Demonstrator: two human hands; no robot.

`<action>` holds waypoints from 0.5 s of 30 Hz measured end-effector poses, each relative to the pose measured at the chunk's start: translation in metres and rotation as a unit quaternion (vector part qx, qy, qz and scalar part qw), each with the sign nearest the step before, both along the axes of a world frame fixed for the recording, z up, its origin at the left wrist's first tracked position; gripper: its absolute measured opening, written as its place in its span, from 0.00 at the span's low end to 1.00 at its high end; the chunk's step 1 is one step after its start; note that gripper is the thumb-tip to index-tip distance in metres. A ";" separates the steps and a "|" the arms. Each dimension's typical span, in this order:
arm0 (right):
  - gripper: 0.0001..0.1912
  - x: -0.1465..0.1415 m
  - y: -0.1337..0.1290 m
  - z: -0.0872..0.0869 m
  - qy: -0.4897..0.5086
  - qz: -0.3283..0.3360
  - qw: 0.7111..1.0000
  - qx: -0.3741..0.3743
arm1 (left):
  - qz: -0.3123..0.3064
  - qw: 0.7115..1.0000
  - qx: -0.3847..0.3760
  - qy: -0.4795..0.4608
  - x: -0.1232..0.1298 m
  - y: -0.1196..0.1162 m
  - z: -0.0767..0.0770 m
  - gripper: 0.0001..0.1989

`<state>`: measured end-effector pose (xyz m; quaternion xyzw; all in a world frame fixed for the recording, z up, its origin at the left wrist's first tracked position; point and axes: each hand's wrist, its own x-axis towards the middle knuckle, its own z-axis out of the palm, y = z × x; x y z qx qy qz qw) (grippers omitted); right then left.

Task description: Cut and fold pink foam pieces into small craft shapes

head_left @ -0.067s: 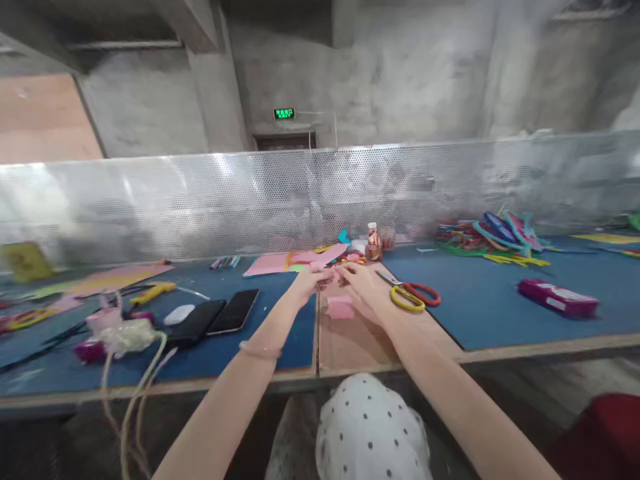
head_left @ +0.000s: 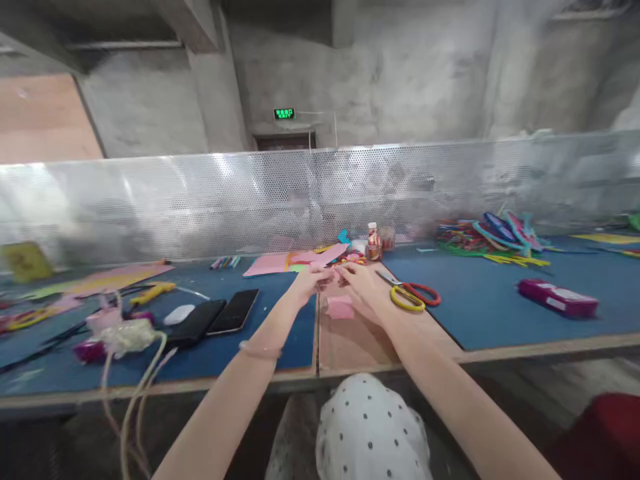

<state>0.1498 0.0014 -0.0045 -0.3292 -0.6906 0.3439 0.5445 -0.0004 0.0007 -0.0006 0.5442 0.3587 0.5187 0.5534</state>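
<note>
My left hand (head_left: 311,280) and my right hand (head_left: 354,275) meet over the wooden strip of the table, fingers bent and fingertips close together. Between them shows a bit of pink paper (head_left: 335,273), pinched by both hands and mostly covered by the fingers. Just below, a small pink paper piece (head_left: 341,307) lies on the wooden board (head_left: 350,347). To the right of my right hand rest scissors (head_left: 409,297) with one yellow and one red handle loop. Sheets of pink paper (head_left: 270,264) are spread behind my left hand.
Left of my forearms lie a black phone (head_left: 234,312), a dark case (head_left: 197,323) and a bag with cords (head_left: 125,335). A small bottle (head_left: 373,243) stands behind the hands. To the right are a purple packet (head_left: 557,298) and a heap of pipe cleaners (head_left: 465,239).
</note>
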 end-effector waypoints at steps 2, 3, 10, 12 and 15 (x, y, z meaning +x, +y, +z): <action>0.13 -0.001 -0.001 0.000 0.000 0.012 1.000 -0.001 | 0.001 1.000 -0.008 -0.011 -0.001 0.001 -0.001 0.14; 0.13 -0.001 -0.002 0.001 -0.003 0.016 1.000 -0.001 | 0.000 1.000 -0.012 -0.018 -0.001 0.001 -0.001 0.13; 0.14 0.000 -0.002 0.001 -0.020 0.014 1.000 0.001 | -0.067 0.994 -0.072 -0.041 -0.004 0.005 -0.002 0.11; 0.15 0.001 0.000 0.000 -0.012 0.022 1.000 0.004 | -0.078 0.993 -0.076 -0.045 -0.003 0.004 -0.002 0.11; 0.15 0.001 0.000 -0.001 0.004 0.037 0.999 0.009 | -0.075 0.995 -0.058 -0.043 -0.002 0.003 -0.001 0.11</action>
